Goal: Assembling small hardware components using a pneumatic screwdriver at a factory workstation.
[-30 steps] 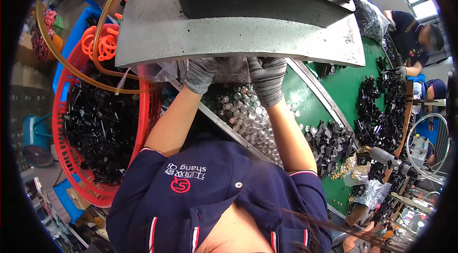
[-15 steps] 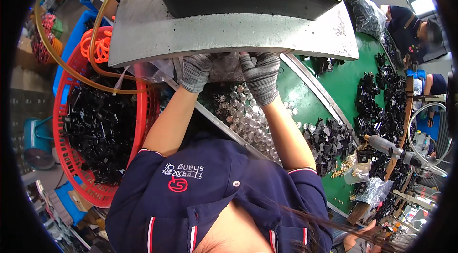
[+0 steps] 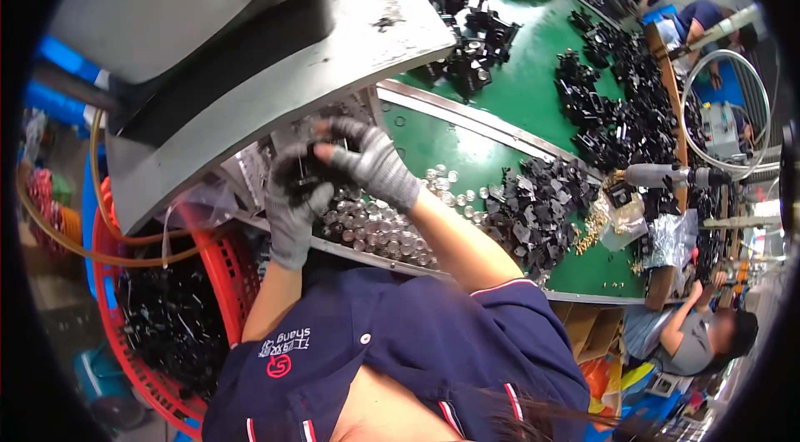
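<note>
My left hand [image 3: 292, 221], in a grey striped knit glove, is closed around a small black part [image 3: 310, 174], its exact kind blurred and partly covered by fingers. Bare fingertips poke out of the matching glove on my right hand [image 3: 371, 160], whose thumb and forefinger close in on the same part from the right. Both hands are just in front of the press's thick grey metal plate [image 3: 275, 104]. Right below them, clear round pieces [image 3: 383, 234] with metallic centres lie heaped on the green bench.
A red plastic basket [image 3: 133, 367] full of black parts stands at left, with a yellowish hose [image 3: 79, 252] crossing it. Black clips [image 3: 533, 213], brass pieces [image 3: 592, 225] and a power screwdriver [image 3: 658, 175] lie at right. A metal rail [image 3: 492, 127] divides the bench. Other people sit further off.
Both hands have come out from under the press plate toward me, now together with a black part between them. The view has turned to the right.
</note>
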`<state>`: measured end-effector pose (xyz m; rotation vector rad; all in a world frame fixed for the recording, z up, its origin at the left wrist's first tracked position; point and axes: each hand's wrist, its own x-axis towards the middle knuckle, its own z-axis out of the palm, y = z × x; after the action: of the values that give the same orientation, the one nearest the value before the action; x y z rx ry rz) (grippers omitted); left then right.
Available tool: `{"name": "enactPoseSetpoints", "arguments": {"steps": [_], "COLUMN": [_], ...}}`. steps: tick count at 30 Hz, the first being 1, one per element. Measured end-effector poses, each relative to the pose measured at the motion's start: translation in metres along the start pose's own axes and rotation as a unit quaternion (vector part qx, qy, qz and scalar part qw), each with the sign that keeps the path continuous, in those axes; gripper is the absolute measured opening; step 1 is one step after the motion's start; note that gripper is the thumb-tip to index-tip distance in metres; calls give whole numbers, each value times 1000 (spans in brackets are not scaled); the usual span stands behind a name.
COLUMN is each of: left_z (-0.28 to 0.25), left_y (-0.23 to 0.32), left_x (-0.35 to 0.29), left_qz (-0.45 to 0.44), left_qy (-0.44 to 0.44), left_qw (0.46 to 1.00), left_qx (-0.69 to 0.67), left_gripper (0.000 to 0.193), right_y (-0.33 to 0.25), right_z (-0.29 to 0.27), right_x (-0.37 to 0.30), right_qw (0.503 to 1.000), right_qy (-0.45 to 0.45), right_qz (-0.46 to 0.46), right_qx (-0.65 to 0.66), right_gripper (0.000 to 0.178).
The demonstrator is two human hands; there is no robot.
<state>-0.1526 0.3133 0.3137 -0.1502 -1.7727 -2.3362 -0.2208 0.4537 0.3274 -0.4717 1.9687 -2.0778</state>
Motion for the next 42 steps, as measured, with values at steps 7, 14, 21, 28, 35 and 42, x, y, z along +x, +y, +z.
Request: {"name": "enactPoseSetpoints", "arguments": {"steps": [7,14,21,28,35,42], "left_z": [-14,-57,-207,-411,-332,-343], "left_y": [39,114,112,-129,-73,-102], "left_x": [-22,-50,-118,-209,-165,-138], "left_qz": [-120,-1,-96,-197,-373,-495], "left_qy": [-94,26,314,43,25,44], "left_qw": [965,911,877,718,637,648], "left_qx": [211,412,350,666,674,577], "left_gripper": [44,25,15,71,81,71], "right_y": [28,4,23,23,25,23], "right_z": [-101,-155,-81,23,29,28], "right_x": [-10,65,-5,-35,-35,-38], "right_qw": [958,867,998,846,777,797], "right_qy": [167,333,-29,-265,-240,-169], "right_qz": [136,-32,55,-94,-139,-131], "right_qx": [188,369,20,-453,-565,-565], "right_gripper": [34,21,20,24,24,21]}}
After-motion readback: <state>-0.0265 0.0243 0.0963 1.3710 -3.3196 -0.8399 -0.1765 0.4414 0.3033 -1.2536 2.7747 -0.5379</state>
